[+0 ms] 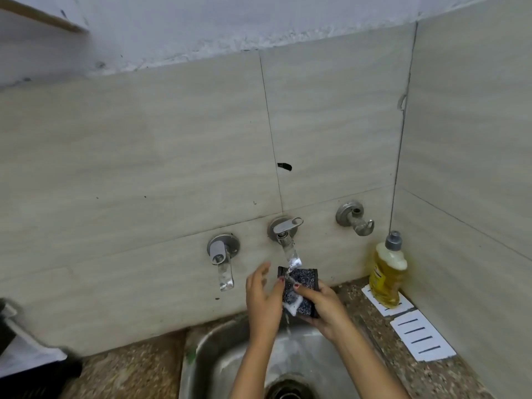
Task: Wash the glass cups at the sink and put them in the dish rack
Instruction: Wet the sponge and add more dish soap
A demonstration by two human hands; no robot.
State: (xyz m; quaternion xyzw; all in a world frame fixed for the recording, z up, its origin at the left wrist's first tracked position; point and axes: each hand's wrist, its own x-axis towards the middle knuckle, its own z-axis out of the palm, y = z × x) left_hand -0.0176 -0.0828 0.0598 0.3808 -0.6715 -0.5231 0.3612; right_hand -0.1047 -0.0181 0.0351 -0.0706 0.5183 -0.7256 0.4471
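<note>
Right hand (325, 308) grips the scrub pad (300, 289): thumb on the front face, fingers curled round its lower edge and mostly hidden behind it. Left hand (263, 295) has fingers straight and loosely spread, just left of the pad; only its thumb touches the pad's left edge. The tap (285, 234) is right above the fingertips, and water (294, 262) runs onto the pad and off its bottom. The sink (207, 358) is below both hands, its drain (289, 390) cut off by the frame bottom. A second tap (223, 254) is left of the left fingers. The soap bottle (387, 275) is well right of the right fingers, label unreadable. A dark blurred object (17, 352) far left is cropped; cannot tell what it is.
</note>
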